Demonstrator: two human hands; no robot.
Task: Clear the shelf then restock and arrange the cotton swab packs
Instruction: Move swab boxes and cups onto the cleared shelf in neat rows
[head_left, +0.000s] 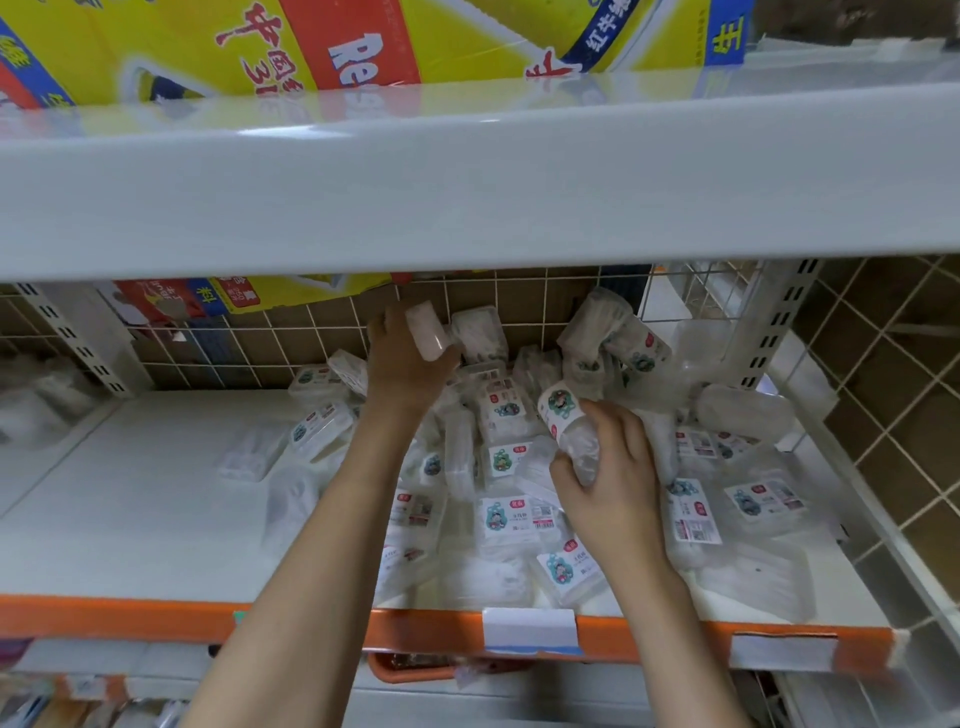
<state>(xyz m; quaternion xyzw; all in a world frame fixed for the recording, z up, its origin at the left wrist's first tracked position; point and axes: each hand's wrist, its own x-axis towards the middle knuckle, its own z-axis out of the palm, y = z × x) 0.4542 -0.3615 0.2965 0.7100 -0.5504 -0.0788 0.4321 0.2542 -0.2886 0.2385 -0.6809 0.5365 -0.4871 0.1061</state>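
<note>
Brown tiled wall (904, 364), probably.

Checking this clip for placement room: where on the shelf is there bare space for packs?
The shelf is bare on its left, between the pack pile, the orange front edge and the wire grid back. Centre to right is crowded, where left hand and right hand each hold packs.

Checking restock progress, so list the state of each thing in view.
Left hand: grip on a round swab tub, raised near the wire back.
Right hand: grip on a labelled swab tub, tilted.
Swab packs: jumbled heap, right side of shelf.
Shelf: left part bare.
</note>
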